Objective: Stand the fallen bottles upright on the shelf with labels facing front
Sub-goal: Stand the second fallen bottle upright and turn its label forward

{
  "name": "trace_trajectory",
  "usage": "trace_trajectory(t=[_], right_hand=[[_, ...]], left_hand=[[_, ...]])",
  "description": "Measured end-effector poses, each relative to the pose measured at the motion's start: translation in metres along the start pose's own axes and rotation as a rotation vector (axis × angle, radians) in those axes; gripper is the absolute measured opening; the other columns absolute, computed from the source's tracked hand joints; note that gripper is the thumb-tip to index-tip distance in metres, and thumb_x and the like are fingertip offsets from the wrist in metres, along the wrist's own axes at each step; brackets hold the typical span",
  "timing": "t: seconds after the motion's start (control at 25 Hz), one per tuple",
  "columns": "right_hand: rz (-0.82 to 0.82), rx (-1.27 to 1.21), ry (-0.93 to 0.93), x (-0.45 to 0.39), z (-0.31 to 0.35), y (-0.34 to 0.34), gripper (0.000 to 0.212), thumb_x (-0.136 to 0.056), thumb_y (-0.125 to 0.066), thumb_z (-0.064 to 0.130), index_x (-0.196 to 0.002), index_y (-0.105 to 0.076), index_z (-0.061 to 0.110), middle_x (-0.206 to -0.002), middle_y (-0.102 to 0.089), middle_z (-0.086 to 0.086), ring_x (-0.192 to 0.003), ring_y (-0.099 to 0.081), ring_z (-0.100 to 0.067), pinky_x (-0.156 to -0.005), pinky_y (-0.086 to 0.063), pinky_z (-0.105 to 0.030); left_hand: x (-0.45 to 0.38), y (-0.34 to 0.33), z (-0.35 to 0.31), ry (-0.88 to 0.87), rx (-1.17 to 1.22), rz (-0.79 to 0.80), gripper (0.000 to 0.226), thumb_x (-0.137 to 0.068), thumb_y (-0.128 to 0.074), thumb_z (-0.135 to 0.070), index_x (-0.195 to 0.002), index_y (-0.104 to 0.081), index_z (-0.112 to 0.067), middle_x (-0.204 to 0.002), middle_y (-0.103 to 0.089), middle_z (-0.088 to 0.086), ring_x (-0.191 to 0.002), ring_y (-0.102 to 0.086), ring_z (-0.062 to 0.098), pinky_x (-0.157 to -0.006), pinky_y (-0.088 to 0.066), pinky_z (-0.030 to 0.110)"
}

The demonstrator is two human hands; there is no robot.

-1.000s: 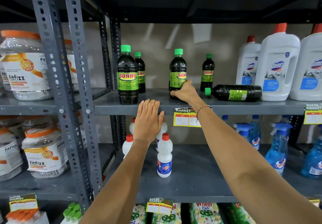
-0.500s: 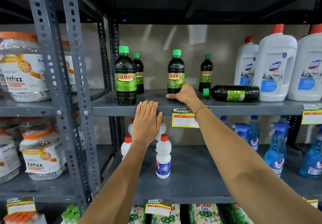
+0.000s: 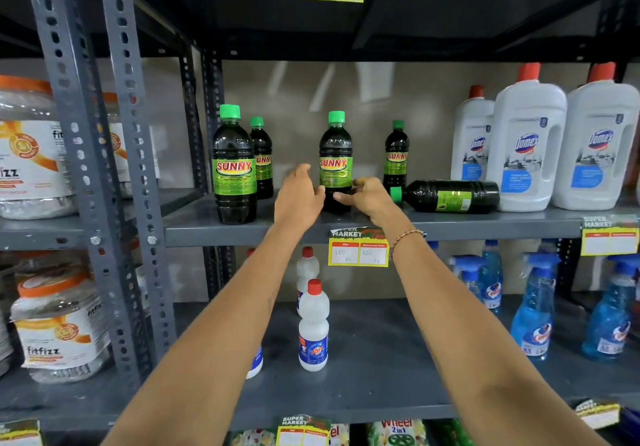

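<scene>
On the grey middle shelf (image 3: 207,234) stand several dark SUNNY bottles with green caps. The middle SUNNY bottle (image 3: 335,161) is upright with its label to the front. My right hand (image 3: 372,199) grips its lower part from the right. My left hand (image 3: 299,196) is spread at its left side, thumb close to the bottle; contact is blurred. One fallen SUNNY bottle (image 3: 450,196) lies on its side just right of my right hand, cap pointing left. Other upright bottles stand at the left front (image 3: 234,168), behind that one (image 3: 262,158), and at the back right (image 3: 396,158).
White Domex jugs (image 3: 526,154) stand right behind the fallen bottle's base. Price tags (image 3: 358,249) hang on the shelf's front edge. Small white bottles (image 3: 313,327) and blue spray bottles (image 3: 530,310) fill the shelf below. Fitfizz jars (image 3: 59,324) sit past the grey upright post (image 3: 114,168).
My left hand rose from the shelf's front edge to the middle bottle's left side. The bottle's label turned from the right to the front. My right hand stayed at its base.
</scene>
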State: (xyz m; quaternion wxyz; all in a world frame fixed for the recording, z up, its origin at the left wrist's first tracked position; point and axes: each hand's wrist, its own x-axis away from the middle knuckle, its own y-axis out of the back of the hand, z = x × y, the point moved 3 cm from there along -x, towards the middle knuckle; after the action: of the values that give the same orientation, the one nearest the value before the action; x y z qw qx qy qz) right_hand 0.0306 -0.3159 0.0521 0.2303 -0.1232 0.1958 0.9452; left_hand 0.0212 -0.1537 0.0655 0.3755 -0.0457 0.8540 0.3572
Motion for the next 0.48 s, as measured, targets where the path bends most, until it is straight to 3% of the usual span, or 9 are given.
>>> trace_trajectory(t=[0.08,0.2,0.32,0.48], right_hand=[[0.025,-0.004,0.001,-0.004,-0.002,-0.003,0.048,-0.069,-0.084,0.019,-0.11,-0.066,0.001,-0.109,-0.072,-0.016,-0.104,-0.068,-0.028,-0.099,-0.051,-0.043],[0.038,-0.011,0.003,-0.006,-0.005,-0.002,0.044,-0.068,-0.084,0.018,-0.106,-0.07,0.002,-0.105,-0.074,-0.016,-0.101,-0.069,-0.028,-0.097,-0.053,-0.044],[0.025,-0.01,0.007,-0.005,-0.005,-0.002,0.042,-0.071,-0.082,0.016,-0.108,-0.069,0.002,-0.107,-0.073,-0.018,-0.103,-0.069,-0.03,-0.096,-0.053,-0.044],[0.021,0.008,-0.001,-0.006,-0.004,-0.004,0.042,-0.073,-0.081,0.016,-0.111,-0.067,0.003,-0.108,-0.072,-0.018,-0.104,-0.068,-0.031,-0.095,-0.053,-0.044]], left_hand=[[-0.017,-0.005,-0.004,0.156,0.13,0.179,0.066,-0.09,-0.06,-0.025,-0.143,-0.027,-0.001,-0.137,-0.048,0.017,-0.126,-0.046,0.031,-0.095,-0.04,0.035],[-0.031,-0.02,0.009,0.238,0.163,0.333,0.063,-0.087,-0.064,-0.031,-0.134,-0.036,0.0,-0.131,-0.051,0.014,-0.119,-0.05,0.029,-0.095,-0.042,0.037],[-0.034,-0.03,0.018,0.217,0.247,0.372,0.045,-0.087,-0.064,-0.03,-0.125,-0.053,-0.007,-0.124,-0.061,0.011,-0.112,-0.056,0.026,-0.098,-0.044,0.04],[-0.032,-0.033,0.018,0.208,0.34,0.317,0.032,-0.091,-0.06,-0.021,-0.12,-0.058,-0.007,-0.121,-0.063,0.012,-0.113,-0.057,0.027,-0.101,-0.043,0.041]])
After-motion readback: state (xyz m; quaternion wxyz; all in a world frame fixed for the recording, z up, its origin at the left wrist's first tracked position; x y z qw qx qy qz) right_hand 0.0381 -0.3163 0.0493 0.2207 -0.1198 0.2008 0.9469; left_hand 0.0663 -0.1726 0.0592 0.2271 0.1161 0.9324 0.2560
